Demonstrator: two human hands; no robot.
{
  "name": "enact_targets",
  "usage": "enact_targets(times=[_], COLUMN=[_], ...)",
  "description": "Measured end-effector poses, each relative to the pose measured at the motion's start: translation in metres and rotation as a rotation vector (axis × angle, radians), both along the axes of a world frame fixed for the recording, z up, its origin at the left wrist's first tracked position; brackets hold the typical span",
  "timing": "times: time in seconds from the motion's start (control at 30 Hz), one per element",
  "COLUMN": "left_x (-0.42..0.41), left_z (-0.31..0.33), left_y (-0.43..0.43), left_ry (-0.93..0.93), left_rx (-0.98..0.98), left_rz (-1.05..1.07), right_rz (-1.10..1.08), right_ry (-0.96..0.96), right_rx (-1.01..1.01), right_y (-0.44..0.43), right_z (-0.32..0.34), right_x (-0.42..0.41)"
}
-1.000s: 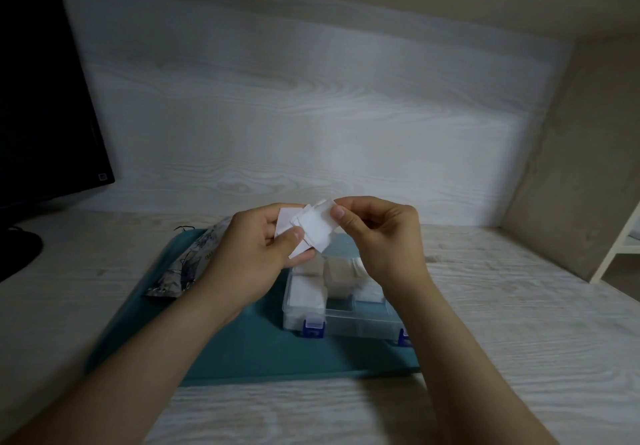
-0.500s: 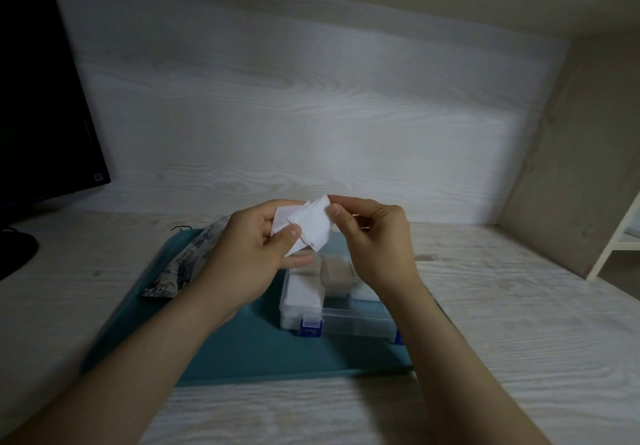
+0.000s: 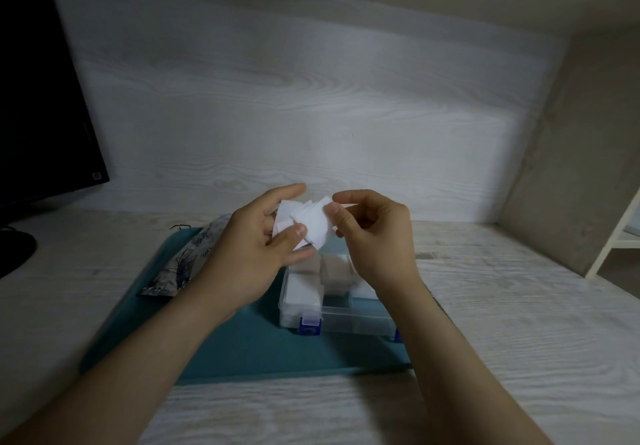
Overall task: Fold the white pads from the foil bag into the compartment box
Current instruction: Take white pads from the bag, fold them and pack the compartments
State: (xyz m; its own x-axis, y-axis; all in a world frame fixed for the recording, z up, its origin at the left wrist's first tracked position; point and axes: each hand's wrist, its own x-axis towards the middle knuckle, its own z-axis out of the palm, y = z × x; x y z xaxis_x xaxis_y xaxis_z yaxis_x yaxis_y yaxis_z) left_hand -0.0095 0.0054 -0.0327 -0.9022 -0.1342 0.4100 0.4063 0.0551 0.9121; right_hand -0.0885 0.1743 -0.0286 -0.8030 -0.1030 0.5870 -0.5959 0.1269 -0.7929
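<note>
- A clear plastic compartment box (image 3: 332, 320) with blue latches (image 3: 310, 326) stands on a flat teal mat (image 3: 242, 347), which lies on the pale wood-grain surface (image 3: 519, 323).
- Above the far edge of the compartment box, and not touching it, both hands hold a small fanned stack of thin white square pads (image 3: 308, 223).
- The left hand (image 3: 249, 247) has its grip clamped on the stack. The thumb presses on the near face at the lower left, and the fingers lie behind the pads.
- The right hand (image 3: 374, 236) has its grip pinched on the front pad, with thumb and forefinger closed on that pad's right corner. Its other fingers curl toward the palm.
- The stack lies between the two grips. The front pad is turned corner-up like a diamond and overlaps the pads behind it.
- Inside the compartment box, folded pads (image 3: 303, 292) fill the near-left compartment, and more sit in the far compartments.
- A patterned silver foil bag (image 3: 183, 261) lies left of the compartment box, at the mat's far-left edge, partly hidden by the left hand.
- A black monitor (image 3: 41, 98) stands well to the left of the compartment box.
</note>
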Motion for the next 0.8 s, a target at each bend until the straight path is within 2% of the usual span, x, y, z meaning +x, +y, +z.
enact_targets(times=[0.07,0.17,0.23,0.57,0.8], left_x=[0.001,0.004,0.006,0.004,0.004], left_z=[0.0,0.001,0.002,0.001,0.002], left_y=[-0.002,-0.005,-0.004,-0.003,-0.003], left_ry=[0.02,0.042,0.046,0.059,0.051], left_rx=[-0.067,-0.293,-0.351,-0.331,-0.286], left_rz=[0.02,0.178,0.248,0.301,0.284], right_rz=[0.012,0.014,0.021,0.039,0.171], right_ry=[0.021,0.045,0.048,0.031,-0.225], right_rx=[0.024,0.046,0.039,0.027,-0.031], right_y=[-0.001,-0.003,-0.004,-0.006,-0.002], right_z=[0.001,0.002,0.002,0.002,0.006], right_x=[0.003,0.008,0.01,0.011,0.013])
